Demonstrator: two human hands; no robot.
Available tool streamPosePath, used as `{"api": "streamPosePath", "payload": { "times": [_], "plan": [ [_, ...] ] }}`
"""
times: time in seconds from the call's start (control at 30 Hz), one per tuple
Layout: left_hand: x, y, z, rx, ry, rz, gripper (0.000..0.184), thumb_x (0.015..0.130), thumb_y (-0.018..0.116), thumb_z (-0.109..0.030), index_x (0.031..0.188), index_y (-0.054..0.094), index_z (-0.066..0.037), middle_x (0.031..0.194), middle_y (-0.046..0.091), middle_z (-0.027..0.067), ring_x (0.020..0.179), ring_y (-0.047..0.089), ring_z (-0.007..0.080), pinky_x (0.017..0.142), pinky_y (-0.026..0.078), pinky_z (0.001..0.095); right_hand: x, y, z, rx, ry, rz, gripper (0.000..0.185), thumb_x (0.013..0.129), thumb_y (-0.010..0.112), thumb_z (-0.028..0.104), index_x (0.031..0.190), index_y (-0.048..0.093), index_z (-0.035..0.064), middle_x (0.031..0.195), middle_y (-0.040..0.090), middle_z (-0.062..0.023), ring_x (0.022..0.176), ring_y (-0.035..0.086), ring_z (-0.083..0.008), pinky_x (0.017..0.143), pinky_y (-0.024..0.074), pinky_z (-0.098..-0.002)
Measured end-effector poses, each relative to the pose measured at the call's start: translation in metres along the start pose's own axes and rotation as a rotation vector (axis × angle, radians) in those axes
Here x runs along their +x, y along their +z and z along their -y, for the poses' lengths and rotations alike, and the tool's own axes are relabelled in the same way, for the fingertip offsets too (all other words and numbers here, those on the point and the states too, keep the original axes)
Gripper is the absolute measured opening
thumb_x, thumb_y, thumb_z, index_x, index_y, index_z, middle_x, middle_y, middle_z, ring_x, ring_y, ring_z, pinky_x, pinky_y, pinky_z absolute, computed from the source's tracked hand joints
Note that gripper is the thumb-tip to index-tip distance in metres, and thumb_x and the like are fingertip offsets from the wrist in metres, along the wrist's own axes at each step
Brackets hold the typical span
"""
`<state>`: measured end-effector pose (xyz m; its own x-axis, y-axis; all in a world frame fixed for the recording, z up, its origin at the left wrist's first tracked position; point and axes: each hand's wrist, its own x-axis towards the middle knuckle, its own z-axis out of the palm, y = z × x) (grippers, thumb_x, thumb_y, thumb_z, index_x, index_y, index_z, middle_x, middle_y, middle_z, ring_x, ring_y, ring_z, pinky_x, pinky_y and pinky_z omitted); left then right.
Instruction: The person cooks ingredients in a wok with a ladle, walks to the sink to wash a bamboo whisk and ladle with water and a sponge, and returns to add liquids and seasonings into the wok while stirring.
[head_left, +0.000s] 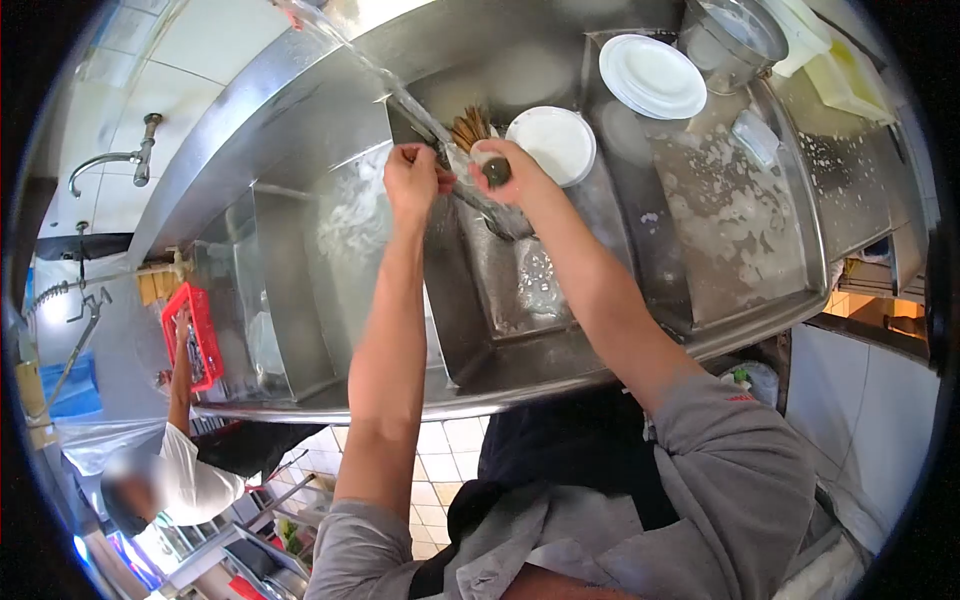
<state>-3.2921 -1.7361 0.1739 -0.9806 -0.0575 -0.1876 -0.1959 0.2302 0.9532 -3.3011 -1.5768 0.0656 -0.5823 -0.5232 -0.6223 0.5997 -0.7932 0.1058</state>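
Water runs from a long spout [375, 70] into the middle basin [540, 290] of a steel sink. My left hand [412, 182] is closed at the left of the stream, its fingers bent round something too small to make out. Just right of the stream, my right hand [508, 172] is curled round a small dark round object [496, 171]. Behind my hands a bundle of brown sticks [470, 127] leans in the basin. A white round plate [552, 146] lies close to the right of my right hand.
Stacked white plates [652, 77] and a metal pot [735, 42] stand at the back right. Foam covers the right drainboard [740, 220]. At the far left, another person [190, 480] has a hand at a red basket [205, 335]. A wall tap [143, 150] is upper left.
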Motion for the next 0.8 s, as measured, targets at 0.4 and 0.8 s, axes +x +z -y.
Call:
{"api": "streamPosePath", "payload": {
  "times": [0.4,0.8],
  "plan": [
    [0.070,0.036,-0.015,-0.149,-0.338,0.058,0.010,0.085,0.055,-0.002,0.083,0.054,0.008,0.077,0.060,0.0193,0.068,0.067,0.0335,0.059,0.062,0.0409,-0.091,0.008,-0.087,0.131,-0.289,0.050,0.035,0.082,0.068,0.017,0.109,0.048,0.0062,0.097,0.056,-0.0155,0.077,0.063,-0.0269,0.065,0.0582,-0.0382],
    [0.050,0.021,-0.013,0.446,0.006,0.179,0.016,0.082,0.060,-0.006,0.091,0.068,0.006,0.079,0.068,0.0105,0.071,0.064,0.0177,0.061,0.051,0.0294,0.006,0.042,-0.063,0.622,-0.121,0.030,0.064,0.077,0.064,0.050,0.121,0.049,0.0064,0.127,0.037,-0.0191,0.117,0.043,-0.0359,0.104,0.0309,-0.0603]
  ]
}}
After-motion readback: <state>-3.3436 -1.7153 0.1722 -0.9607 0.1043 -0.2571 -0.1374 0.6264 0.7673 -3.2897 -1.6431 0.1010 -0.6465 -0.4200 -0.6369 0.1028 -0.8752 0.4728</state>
